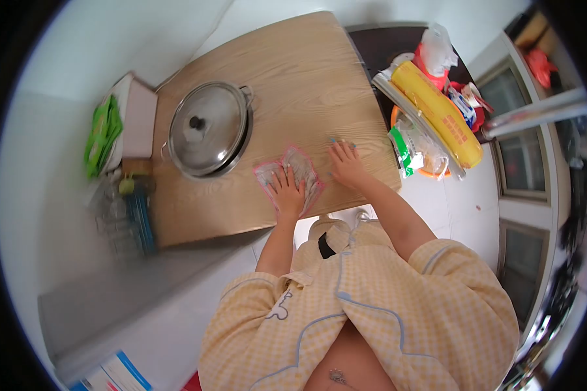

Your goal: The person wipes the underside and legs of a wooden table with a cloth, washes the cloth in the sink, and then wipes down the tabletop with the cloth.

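Through the head camera I look down on a wood-grained counter (306, 72), with both of the person's arms reaching onto it from the bottom of my view. The left hand (287, 190) is spread palm-down on a thin grey cloth (302, 167) with a pink edge, fingers apart and pinching nothing that I can see. The cloth lies near the front edge of the counter, part of it under that hand and part fanning out beyond the fingers toward the right.

The right hand (347, 166) is just beside the cloth, laid palm-down on the bare wood, its fingers a little apart. I see small bluish spots at its fingertips, but cannot tell what they are.

To the left of the cloth, well apart from both hands, I have a wide metal pot (239, 151) with its lid (205, 127) on; the lid has a black knob (197, 122). Farther left, by the counter's edge, are a pale box (139, 117) and a bright green bag (103, 135).

Off the counter's right side I see a long yellow roll (434, 112), a green-and-white packet (404, 151), an orange basket (435, 174) and a red-and-white plastic bag (437, 55).
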Action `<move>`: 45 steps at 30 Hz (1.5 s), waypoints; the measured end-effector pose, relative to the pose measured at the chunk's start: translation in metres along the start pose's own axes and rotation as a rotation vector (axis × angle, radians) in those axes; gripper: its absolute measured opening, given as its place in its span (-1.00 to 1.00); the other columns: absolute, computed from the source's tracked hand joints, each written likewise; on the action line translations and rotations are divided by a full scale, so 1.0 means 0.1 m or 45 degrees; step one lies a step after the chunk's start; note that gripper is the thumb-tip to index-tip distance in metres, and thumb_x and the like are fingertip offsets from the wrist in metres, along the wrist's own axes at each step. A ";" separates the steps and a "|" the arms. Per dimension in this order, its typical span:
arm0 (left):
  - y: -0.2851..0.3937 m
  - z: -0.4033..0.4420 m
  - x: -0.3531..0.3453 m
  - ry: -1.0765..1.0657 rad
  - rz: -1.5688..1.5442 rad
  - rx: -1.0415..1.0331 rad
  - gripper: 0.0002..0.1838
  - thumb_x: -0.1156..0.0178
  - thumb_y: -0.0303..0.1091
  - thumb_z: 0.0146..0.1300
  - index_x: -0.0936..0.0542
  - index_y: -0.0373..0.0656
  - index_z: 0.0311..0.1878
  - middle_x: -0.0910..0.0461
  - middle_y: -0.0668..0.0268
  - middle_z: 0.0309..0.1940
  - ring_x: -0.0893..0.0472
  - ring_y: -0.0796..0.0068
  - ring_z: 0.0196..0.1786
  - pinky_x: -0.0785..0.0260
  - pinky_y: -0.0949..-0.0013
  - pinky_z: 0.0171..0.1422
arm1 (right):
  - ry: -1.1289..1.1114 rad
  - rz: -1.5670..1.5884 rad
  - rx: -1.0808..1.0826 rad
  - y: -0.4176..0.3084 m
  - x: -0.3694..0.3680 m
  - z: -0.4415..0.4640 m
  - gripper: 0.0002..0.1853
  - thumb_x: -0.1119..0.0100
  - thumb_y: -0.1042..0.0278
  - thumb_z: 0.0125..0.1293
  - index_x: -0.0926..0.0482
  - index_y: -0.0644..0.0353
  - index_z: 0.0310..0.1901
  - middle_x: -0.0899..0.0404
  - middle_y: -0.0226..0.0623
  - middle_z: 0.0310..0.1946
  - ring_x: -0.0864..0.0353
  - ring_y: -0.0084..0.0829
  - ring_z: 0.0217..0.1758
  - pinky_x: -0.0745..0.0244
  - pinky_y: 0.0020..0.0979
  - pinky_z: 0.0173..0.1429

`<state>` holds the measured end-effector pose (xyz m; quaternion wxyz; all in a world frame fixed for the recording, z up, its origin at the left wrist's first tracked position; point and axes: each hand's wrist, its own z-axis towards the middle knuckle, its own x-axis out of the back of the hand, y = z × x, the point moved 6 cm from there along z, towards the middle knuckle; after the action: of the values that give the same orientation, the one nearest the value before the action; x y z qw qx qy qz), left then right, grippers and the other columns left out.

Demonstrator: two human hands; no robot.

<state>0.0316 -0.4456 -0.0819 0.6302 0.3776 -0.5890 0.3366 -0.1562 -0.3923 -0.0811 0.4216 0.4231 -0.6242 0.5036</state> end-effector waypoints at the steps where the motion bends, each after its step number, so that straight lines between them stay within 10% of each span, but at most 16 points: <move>1: 0.00 -0.13 0.01 0.021 0.001 0.047 -0.34 0.11 0.06 0.25 -0.11 -0.02 0.36 -0.03 0.18 0.37 -0.01 -0.02 0.38 0.19 -0.16 0.36 | 0.038 0.012 0.050 0.01 -0.01 -0.08 -0.19 -0.12 0.02 0.13 0.00 0.10 0.34 0.09 -0.12 0.38 0.15 -0.02 0.43 0.14 0.13 0.36; 17: 0.11 -0.83 -0.14 0.022 -0.040 0.364 -0.35 0.13 0.07 0.26 -0.10 0.00 0.36 0.01 0.18 0.38 0.04 0.00 0.40 0.24 -0.22 0.35 | 0.108 -0.152 0.203 0.01 0.15 -0.59 -0.29 -0.07 0.08 0.16 -0.10 0.17 0.30 -0.04 -0.09 0.33 0.00 -0.09 0.40 0.12 0.17 0.33; 26: -0.14 -0.19 -0.07 -0.107 -0.071 0.321 -0.25 0.11 0.16 0.20 -0.03 0.04 0.39 0.15 0.16 0.42 0.15 -0.01 0.43 0.32 -0.22 0.37 | 0.228 0.034 0.170 0.03 0.17 -0.10 -0.26 -0.15 0.09 0.07 -0.13 0.10 0.29 -0.06 -0.03 0.32 0.00 0.10 0.36 0.02 0.23 0.27; 31: -0.29 0.34 0.02 -0.120 -0.061 0.206 -0.23 0.09 0.15 0.19 0.00 0.03 0.40 0.17 0.15 0.42 0.16 -0.02 0.43 0.33 -0.18 0.38 | -0.244 -0.056 -0.218 -0.04 0.25 0.06 -0.14 -0.26 0.08 0.03 0.01 -0.20 0.35 0.13 -0.01 0.38 0.15 0.30 0.36 -0.01 0.33 0.21; 45: -0.46 1.81 0.07 0.119 -0.129 -0.112 -0.29 0.00 0.03 0.16 -0.15 -0.08 0.34 0.02 0.08 0.38 0.02 -0.02 0.40 0.11 -0.05 0.38 | -0.185 0.004 -0.296 -0.03 0.15 0.04 0.01 -0.38 -0.01 -0.15 0.01 -0.31 0.35 0.18 -0.15 0.40 0.16 0.17 0.40 -0.04 0.26 0.25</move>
<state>-0.0162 -0.6265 -0.0744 0.6891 0.3629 -0.5533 0.2954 -0.1580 -0.3981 -0.0660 0.4207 0.4057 -0.7078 0.3967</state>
